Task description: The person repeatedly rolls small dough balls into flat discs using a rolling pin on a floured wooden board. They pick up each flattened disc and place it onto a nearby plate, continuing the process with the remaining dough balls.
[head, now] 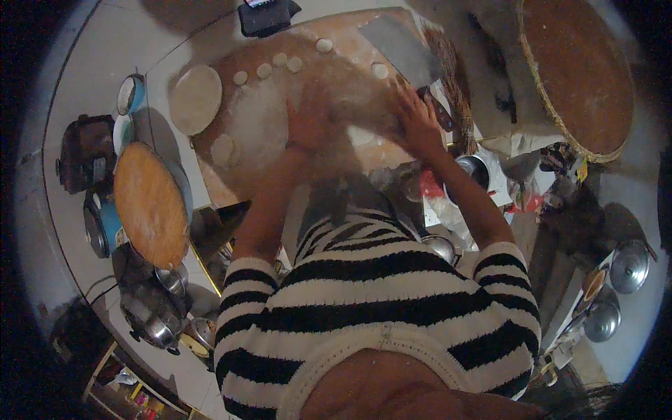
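My left hand (310, 118) is motion-blurred, palm down over a floured wooden board (220, 181). Over the board's right part, my right hand (420, 121) has its fingers somewhat spread. A blurred brown band (367, 113) runs between the two hands; it looks like a rolling pin, though blur hides its outline and my grip on it. Just below it shows a pale patch of dough or flour (362, 135). Several small dough discs (264, 71) lie along the far side, one dough disc (379, 70) near my right fingertips. Overlapping dough rounds (224, 149) lie at the left.
A pale round disc (197, 100) overlaps the board's left edge. A twig broom (451, 79) lies right, near a large round tray (577, 73). A round wooden board (152, 205) and a metal pot (155, 320) stand left. A dark stand (265, 18) sits beyond the board.
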The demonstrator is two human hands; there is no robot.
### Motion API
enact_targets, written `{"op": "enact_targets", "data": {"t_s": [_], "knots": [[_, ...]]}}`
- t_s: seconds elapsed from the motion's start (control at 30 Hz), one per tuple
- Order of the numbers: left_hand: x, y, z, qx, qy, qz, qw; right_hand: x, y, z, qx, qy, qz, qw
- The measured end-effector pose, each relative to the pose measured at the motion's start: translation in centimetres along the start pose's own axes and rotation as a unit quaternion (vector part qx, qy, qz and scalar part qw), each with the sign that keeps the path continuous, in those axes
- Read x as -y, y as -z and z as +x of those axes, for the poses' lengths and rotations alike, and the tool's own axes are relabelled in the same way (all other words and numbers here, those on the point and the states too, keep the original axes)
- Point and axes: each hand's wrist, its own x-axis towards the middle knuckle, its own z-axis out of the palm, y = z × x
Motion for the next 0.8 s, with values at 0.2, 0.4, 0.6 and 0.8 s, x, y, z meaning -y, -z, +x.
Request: {"op": "enact_targets", "data": {"t_s": [0.2,0.4,0.6,0.8], "knots": [[-0.8,2.1,-0.2,0.043,0.021,-0.098,0.994,0.5,-2.0,-1.6,-0.014,-0.009,-0.002,1.0],[-1.1,-1.0,-3.1,0.007,-0.004,-0.039,0.999,-0.2,-1.5,-2.6,-0.016,0.005,0.027,0.999],[-0.2,1.5,0.7,0.014,0.044,-0.082,0.996,0.6,-0.3,2.1,-0.027,-0.076,-0.009,0.997],[-0.4,-0.1,-3.8,0.038,0.029,-0.097,0.994,2.2,-0.5,-2.6,0.027,-0.006,0.035,0.999]]}}
